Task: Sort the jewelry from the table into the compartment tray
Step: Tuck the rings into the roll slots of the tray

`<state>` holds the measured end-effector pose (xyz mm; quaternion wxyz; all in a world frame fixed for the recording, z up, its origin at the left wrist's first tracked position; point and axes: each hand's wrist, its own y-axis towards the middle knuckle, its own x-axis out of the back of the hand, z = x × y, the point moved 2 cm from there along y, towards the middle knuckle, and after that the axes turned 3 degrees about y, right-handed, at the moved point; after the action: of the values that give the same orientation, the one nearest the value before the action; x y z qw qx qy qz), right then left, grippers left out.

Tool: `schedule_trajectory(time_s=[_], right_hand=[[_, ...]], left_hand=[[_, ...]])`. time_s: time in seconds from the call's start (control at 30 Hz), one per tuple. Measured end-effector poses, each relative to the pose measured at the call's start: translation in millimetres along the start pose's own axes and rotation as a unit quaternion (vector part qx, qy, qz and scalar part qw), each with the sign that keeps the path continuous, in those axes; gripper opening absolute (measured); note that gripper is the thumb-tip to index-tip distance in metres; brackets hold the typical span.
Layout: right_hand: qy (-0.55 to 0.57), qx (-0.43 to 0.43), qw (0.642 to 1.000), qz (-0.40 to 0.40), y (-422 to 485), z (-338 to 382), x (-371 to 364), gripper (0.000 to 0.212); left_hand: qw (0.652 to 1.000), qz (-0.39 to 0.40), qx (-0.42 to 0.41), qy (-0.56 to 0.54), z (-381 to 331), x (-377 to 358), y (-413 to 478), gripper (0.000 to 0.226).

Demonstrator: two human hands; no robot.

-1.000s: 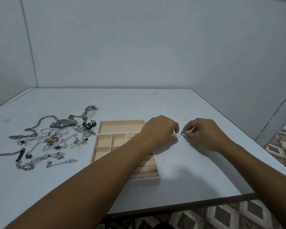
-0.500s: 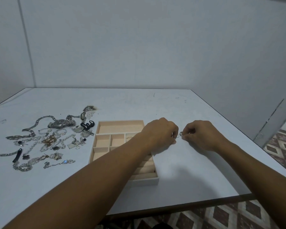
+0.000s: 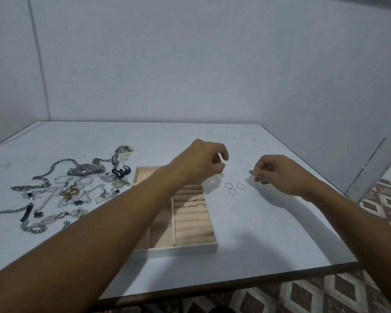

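right hand (image 3: 280,177) pinches a small silver piece (image 3: 250,171). left hand (image 3: 201,161) curls above the tray (image 3: 174,248); cannot tell if it holds anything. three rings (image 3: 232,191) lie on the counter (image 3: 257,233) between the hands.

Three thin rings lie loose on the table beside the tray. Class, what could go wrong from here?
1. The three thin rings lie flat near the tray; a sweep of the left hand may scatter them.
2. The right hand pinches a small silver piece; it might slip and roll.
3. The jewelry pile looks tangled; lifting one piece may drag others.
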<state>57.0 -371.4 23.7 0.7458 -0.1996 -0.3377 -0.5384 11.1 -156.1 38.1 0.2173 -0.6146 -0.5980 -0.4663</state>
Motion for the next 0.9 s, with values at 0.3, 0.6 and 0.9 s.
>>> schedule_trajectory(time_s=[0.3, 0.6, 0.9], right_hand=[[0.287, -0.017, 0.955, 0.072, -9.2, 35.7, -12.1, 0.014], [0.266, 0.013, 0.959, 0.095, -27.9, 70.6, -38.0, 0.015], [0.072, 0.115, 0.988, 0.071, -45.7, 90.8, -61.4, 0.017]], left_hand=[[0.998, -0.047, 0.015, -0.041, 15.3, 36.5, -38.8, 0.015], [0.997, -0.052, 0.03, -0.058, 31.7, 49.1, -79.5, 0.012], [0.998, -0.007, 0.047, -0.035, 29.6, 42.6, -99.6, 0.014]])
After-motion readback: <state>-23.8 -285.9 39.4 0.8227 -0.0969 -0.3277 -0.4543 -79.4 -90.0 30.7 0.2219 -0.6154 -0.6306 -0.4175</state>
